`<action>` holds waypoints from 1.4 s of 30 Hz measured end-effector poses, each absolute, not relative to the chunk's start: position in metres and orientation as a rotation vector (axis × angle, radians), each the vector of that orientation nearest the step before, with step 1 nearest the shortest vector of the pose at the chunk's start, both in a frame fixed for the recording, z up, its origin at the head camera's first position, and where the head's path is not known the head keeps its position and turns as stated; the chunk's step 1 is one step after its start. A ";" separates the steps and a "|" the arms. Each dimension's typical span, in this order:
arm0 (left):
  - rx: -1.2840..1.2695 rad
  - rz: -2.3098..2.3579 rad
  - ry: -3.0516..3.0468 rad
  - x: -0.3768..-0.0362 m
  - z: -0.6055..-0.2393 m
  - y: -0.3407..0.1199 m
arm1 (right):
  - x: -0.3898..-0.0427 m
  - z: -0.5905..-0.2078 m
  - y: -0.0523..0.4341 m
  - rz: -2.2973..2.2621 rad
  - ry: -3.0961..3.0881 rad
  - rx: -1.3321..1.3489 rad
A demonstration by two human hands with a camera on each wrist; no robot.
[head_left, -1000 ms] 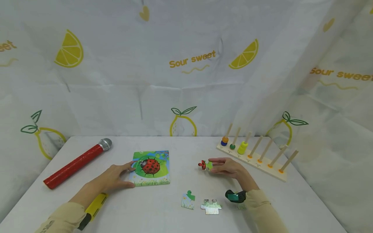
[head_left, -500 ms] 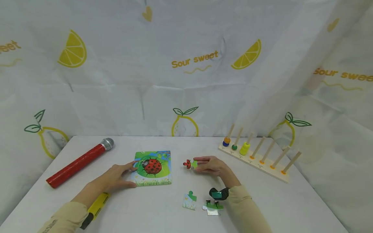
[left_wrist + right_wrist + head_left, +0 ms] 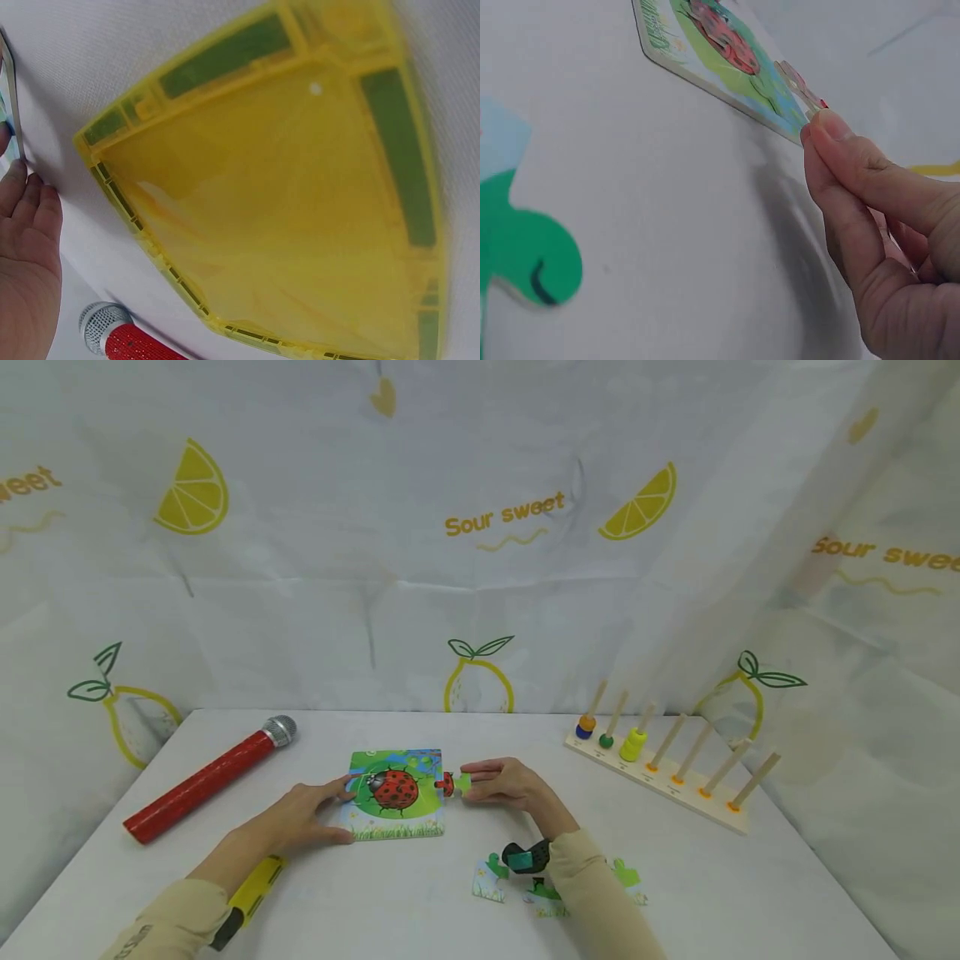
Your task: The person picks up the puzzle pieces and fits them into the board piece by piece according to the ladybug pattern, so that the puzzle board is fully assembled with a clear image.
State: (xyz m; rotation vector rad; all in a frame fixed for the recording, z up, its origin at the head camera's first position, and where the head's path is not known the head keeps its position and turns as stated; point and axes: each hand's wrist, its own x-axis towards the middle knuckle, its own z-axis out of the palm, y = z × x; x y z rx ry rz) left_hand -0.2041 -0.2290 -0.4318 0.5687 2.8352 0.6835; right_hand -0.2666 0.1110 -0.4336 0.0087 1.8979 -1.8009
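A ladybird puzzle board (image 3: 393, 793) lies flat on the white table (image 3: 480, 752). My left hand (image 3: 303, 814) rests on its left edge with straight fingers, thumb at the front corner. My right hand (image 3: 501, 782) pinches a red and green puzzle piece (image 3: 452, 784) and holds it at the board's right edge. In the right wrist view the piece (image 3: 801, 85) is between my fingertips, just off the board (image 3: 712, 52). Loose pieces (image 3: 487, 877) lie under my right forearm.
A red toy microphone (image 3: 206, 778) lies at the left. A wooden peg rack (image 3: 667, 768) with coloured beads stands at the right. A yellow wrist device (image 3: 247, 893) sits on my left forearm. Lemon-print cloth walls surround the table.
My right hand has carried the red and green piece leftward from the middle of the table to the board's right edge. The left hand has stayed on the board.
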 end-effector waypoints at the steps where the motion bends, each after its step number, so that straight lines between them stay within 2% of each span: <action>1: 0.565 0.683 2.834 -0.204 -0.432 -0.229 | -0.267 -0.434 0.107 -1.802 1.897 -0.001; 22: 0.528 0.681 2.820 -0.204 -0.430 -0.227 | -0.265 -0.433 0.062 -1.793 2.009 -0.102; 34: 0.539 0.688 2.813 -0.204 -0.430 -0.228 | -0.263 -0.423 0.047 -1.502 2.372 -0.182; 42: 0.538 0.687 2.813 -0.204 -0.429 -0.228 | -0.262 -0.419 0.041 -1.387 2.494 -0.136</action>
